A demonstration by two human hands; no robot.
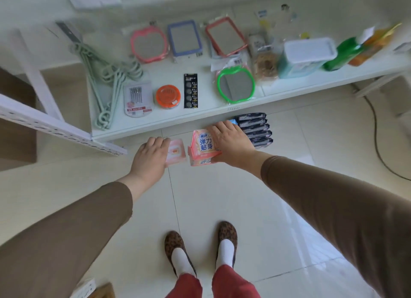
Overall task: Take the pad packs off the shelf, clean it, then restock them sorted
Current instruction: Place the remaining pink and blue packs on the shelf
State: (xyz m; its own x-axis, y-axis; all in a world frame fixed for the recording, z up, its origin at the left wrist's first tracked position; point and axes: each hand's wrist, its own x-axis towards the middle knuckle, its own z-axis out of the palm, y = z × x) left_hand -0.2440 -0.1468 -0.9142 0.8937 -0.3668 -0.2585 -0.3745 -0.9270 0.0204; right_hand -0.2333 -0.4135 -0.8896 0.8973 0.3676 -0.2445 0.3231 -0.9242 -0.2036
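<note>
I look down past a white shelf (155,121) at a lower level where the pad packs are. My left hand (149,157) grips a pale pink pad pack (176,152) by its left side. My right hand (231,142) lies over a pink pad pack with blue Chinese lettering (202,149), fingers curled round its top and right side. A row of several dark navy pad packs (254,128) stands just right of my right hand, partly under the shelf edge. A light blue pack corner (232,121) peeks out behind my fingers.
On the white shelf lie mirrors in pink (148,46), blue (184,38), red (225,36) and green (235,86) frames, green hangers (106,75), an orange tin (168,96), a battery card (190,90) and a lidded box (309,52). A cable (375,130) runs along the tiled floor at right.
</note>
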